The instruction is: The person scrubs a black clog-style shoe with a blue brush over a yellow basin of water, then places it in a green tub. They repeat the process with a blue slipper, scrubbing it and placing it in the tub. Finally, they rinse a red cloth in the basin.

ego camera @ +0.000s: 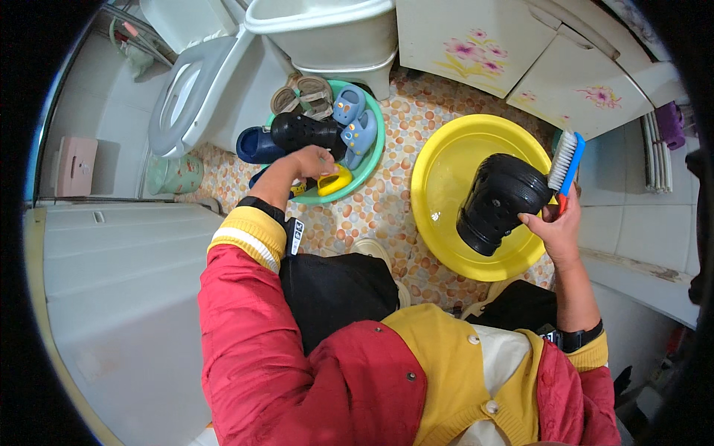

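Observation:
My right hand (552, 223) grips a black clog (499, 195) above a yellow plastic basin (432, 240) with water in it, and also holds a scrub brush (565, 164) with white bristles and a blue and red handle. My left hand (312, 164) reaches over a green basin (378, 150); its fingers are bent near a yellow shoe (334, 180), and whether they touch anything is unclear. Another black clog (304, 132), light blue clogs (360, 134), a navy clog (256, 145) and grey-brown sandals (315, 95) lie in or over the green basin.
A toilet (184, 100) stands at the upper left, beside a white tub (334, 44). A white cabinet (502, 56) with painted flowers is at the upper right. A patterned bin (175, 174) and a pink box (76, 167) are at the left. Pebble-patterned flooring (390, 206) lies between the basins.

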{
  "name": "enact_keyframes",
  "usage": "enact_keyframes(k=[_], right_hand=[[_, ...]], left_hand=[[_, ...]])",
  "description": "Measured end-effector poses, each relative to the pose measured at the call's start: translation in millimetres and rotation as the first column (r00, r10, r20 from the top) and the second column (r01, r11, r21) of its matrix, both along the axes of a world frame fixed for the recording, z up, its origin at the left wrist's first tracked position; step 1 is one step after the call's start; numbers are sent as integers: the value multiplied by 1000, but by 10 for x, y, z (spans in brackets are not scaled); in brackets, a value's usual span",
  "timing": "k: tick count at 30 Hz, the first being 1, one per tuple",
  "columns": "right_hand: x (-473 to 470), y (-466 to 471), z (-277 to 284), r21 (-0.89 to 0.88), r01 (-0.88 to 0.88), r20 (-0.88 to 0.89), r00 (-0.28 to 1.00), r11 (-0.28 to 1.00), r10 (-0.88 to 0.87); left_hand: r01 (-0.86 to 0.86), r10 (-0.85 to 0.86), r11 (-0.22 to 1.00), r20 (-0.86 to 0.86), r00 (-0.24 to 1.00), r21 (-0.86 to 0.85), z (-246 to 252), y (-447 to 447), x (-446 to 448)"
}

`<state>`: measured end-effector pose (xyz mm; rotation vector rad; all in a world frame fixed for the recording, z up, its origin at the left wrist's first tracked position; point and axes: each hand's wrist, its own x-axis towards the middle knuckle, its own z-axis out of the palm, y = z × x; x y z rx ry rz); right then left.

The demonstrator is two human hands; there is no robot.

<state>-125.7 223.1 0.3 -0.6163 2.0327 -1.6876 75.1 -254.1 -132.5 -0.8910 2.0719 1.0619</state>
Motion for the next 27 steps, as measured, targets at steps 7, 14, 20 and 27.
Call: enact_keyframes(k=[7,14,20,27], right_hand=[[-42,1,-17,-39,-14,28,1000,999,15],[-52,24,-70,8,18,36,999,1000,-18],[-84,39,-132,13,16,43,999,1000,-17],[-69,55,-106,42,27,15,1000,999,-28]], left_hand=[[126,-216,902,-179,960,-413,100,-355,-139],[411,-421,827,62,905,-383,-273,169,183],[392,-411,800,62,909,-454,-461,373,260],[160,-228,808,-51,972,-567,-342,416,428]])
